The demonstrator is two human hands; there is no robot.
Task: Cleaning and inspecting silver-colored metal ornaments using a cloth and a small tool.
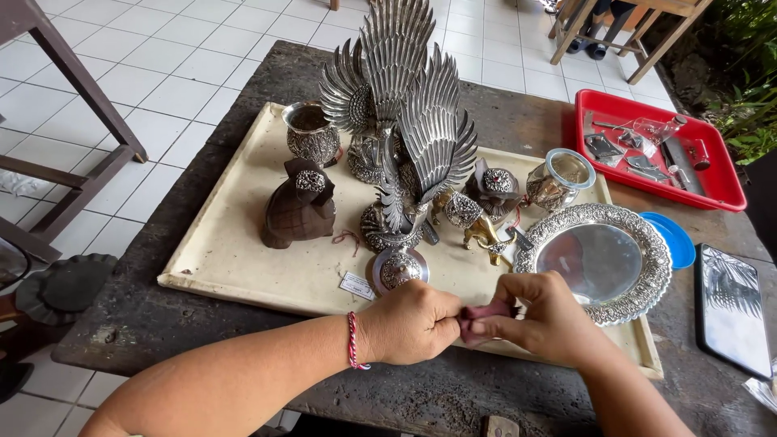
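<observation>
**A:** White tiled floor [162, 81], dark weathered counter [162, 324] with a cream tray [235, 259] on it. What's on the tray, left to right?

**B:** Dark wooden turtle-ish figure [298, 206], small silver cup [311, 133] behind it, then the big winged silver bird statues [405, 121]. A little round silver lid [398, 268] sits in front of those. Further right, a gold elephant figure [477, 226], a glass-lidded silver jar [558, 180] and an ornate silver plate [603, 259]. Off the tray there's a red tool tray [720, 190] and a dark tablet [732, 311].

**A:** And the hands?

**B:** Both pinched shut on a small pinkish cloth [486, 316] at the tray's near edge. Left hand [411, 322] has one end, right hand [544, 317] the other, so its long axis runs left-right between them. Neither's really nearer, they're touching.

**A:** Room to move?

**B:** The lid is just above the left hand and the plate's rim touches or nearly touches the right. Open counter only toward the body.
</observation>
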